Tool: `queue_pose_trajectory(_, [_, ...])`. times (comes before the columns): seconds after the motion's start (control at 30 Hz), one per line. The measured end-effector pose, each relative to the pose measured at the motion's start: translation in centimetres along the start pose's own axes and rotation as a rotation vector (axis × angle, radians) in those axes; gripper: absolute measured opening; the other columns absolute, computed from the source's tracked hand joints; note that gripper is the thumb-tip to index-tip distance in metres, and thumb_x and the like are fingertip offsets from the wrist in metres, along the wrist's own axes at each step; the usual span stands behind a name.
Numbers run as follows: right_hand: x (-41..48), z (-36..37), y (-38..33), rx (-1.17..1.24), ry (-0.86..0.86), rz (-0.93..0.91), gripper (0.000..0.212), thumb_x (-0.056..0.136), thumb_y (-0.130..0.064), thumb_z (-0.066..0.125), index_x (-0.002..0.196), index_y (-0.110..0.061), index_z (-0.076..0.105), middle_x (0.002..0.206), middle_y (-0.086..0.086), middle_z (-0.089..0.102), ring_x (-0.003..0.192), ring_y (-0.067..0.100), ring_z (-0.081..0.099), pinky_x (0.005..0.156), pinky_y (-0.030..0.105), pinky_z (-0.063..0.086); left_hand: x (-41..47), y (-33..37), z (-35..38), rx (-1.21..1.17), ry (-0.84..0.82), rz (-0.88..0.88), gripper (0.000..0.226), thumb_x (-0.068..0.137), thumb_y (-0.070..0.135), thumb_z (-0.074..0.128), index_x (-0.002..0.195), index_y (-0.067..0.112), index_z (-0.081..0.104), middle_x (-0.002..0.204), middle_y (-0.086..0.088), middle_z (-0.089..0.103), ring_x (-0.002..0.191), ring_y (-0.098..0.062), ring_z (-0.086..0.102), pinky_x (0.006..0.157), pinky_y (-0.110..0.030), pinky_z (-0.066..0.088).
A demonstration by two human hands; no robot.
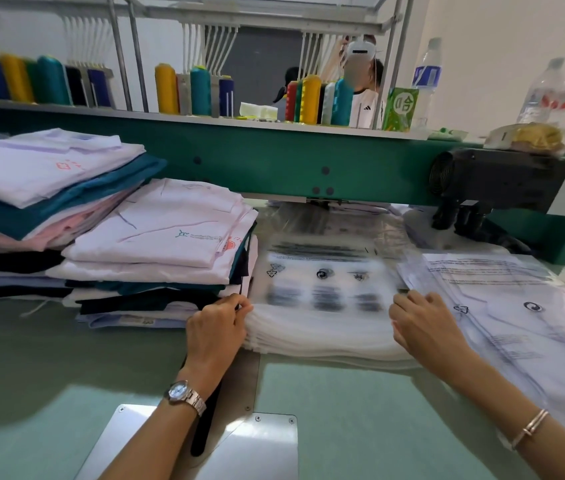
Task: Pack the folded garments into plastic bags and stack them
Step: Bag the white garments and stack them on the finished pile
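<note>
You're facing the table point(343, 393): garment stacks point(156, 237) sitting left, bag pile point(322, 327) lying centre between your left hand point(215, 327) and right hand point(423, 320), bagged garments point(516, 306) right, thread cones point(308, 98) standing on shelf point(170, 114) behind.

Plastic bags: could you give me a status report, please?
Left grip pinches top bag edge. Right grip at opposite edge, hold unclear. Shirts stacked left, unbagged. Bagged shirt on right.

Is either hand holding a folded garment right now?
No: the left hand and right hand both hold edges of the stack of clear printed plastic bags.
</note>
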State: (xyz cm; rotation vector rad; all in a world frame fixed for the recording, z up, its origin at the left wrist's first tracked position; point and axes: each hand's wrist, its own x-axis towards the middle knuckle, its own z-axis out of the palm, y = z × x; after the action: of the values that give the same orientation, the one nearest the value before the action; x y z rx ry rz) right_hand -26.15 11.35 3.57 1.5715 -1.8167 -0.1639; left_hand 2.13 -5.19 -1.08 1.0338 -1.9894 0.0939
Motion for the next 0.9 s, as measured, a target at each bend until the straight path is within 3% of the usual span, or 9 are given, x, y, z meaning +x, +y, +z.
queue_pose_trajectory(0.23, [-0.7, 0.3, 3.0, -0.035, -0.047, 0.004, 0.029, 0.045, -0.005, 0.085, 0.056, -0.011, 0.059, 0.059, 0.007, 0.056, 0.056, 0.028, 0.055, 0.05, 0.037, 0.04, 0.2, -0.1, -0.2, -0.016, -0.02, -0.038, 0.011, 0.09, 0.029, 0.068, 0.087, 0.019, 0.072, 0.065, -0.004, 0.069, 0.057, -0.029, 0.066, 0.052, -0.033, 0.052])
queue_pose_trajectory(0.3, [-1.1, 0.6, 3.8, -0.045, -0.117, 0.033, 0.019, 0.06, -0.014, 0.082, 0.068, -0.013, 0.064, 0.07, 0.004, 0.061, 0.065, 0.024, 0.058, 0.058, 0.037, 0.042, 0.2, 0.0, -0.2, -0.019, -0.004, -0.037, 0.009, 0.088, 0.026, 0.071, 0.085, 0.018, 0.072, 0.063, -0.003, 0.069, 0.053, -0.028, 0.065, 0.05, -0.031, 0.05])
queue_pose_trajectory(0.37, [-1.5, 1.0, 4.4, -0.08, -0.174, 0.049, 0.009, 0.084, -0.027, 0.063, 0.091, -0.021, 0.065, 0.091, -0.003, 0.064, 0.085, 0.017, 0.057, 0.074, 0.032, 0.041, 0.3, -0.1, -0.2, -0.016, 0.007, -0.031, 0.007, 0.085, 0.025, 0.074, 0.083, 0.019, 0.072, 0.061, -0.001, 0.068, 0.051, -0.025, 0.064, 0.048, -0.028, 0.047])
queue_pose_trajectory(0.4, [-1.6, 1.1, 4.5, -0.087, -0.205, 0.049, 0.014, 0.091, -0.03, 0.053, 0.099, -0.025, 0.062, 0.1, -0.006, 0.062, 0.092, 0.015, 0.055, 0.079, 0.03, 0.038, 0.3, -0.1, -0.2, -0.013, 0.006, -0.03, 0.006, 0.085, 0.025, 0.075, 0.083, 0.02, 0.072, 0.061, 0.0, 0.068, 0.05, -0.024, 0.063, 0.048, -0.026, 0.045])
queue_pose_trajectory(0.5, [-1.4, 0.9, 4.4, -0.102, -0.282, 0.048, 0.021, 0.095, -0.032, 0.044, 0.112, -0.027, 0.055, 0.113, -0.009, 0.057, 0.104, 0.013, 0.05, 0.086, 0.028, 0.035, 0.1, -0.2, 0.1, -0.015, 0.006, -0.018, 0.007, 0.082, 0.024, 0.077, 0.081, 0.02, 0.072, 0.058, 0.002, 0.066, 0.047, -0.02, 0.061, 0.047, -0.02, 0.038])
queue_pose_trajectory(0.63, [-0.1, 0.0, 3.0, -0.114, -0.32, 0.139, 0.025, 0.091, -0.027, 0.044, 0.113, -0.026, 0.057, 0.117, -0.006, 0.055, 0.111, 0.018, 0.049, 0.088, 0.032, 0.034, -0.1, -0.4, 0.4, -0.073, 0.015, -0.033, 0.005, 0.084, 0.024, 0.076, 0.084, 0.02, 0.073, 0.062, 0.002, 0.068, 0.051, -0.02, 0.064, 0.047, -0.026, 0.05])
queue_pose_trajectory(0.77, [2.0, -0.7, -0.5, 0.221, -0.156, 0.085, 0.029, 0.099, -0.034, 0.037, 0.115, -0.029, 0.061, 0.115, -0.009, 0.058, 0.108, 0.014, 0.052, 0.09, 0.029, 0.037, 0.0, -0.2, 0.4, -0.081, 0.037, -0.042, 0.008, 0.08, 0.024, 0.08, 0.082, 0.019, 0.074, 0.06, 0.002, 0.068, 0.049, -0.021, 0.064, 0.047, -0.024, 0.046])
queue_pose_trajectory(0.9, [3.9, -0.6, -4.0, 0.591, -0.133, -0.044, 0.034, 0.099, -0.043, 0.044, 0.117, -0.026, 0.067, 0.118, -0.01, 0.062, 0.109, 0.015, 0.054, 0.091, 0.03, 0.039, 0.0, -0.3, 0.5, -0.102, 0.043, -0.054, 0.007, 0.081, 0.025, 0.079, 0.083, 0.02, 0.075, 0.062, 0.003, 0.069, 0.051, -0.02, 0.064, 0.048, -0.025, 0.046])
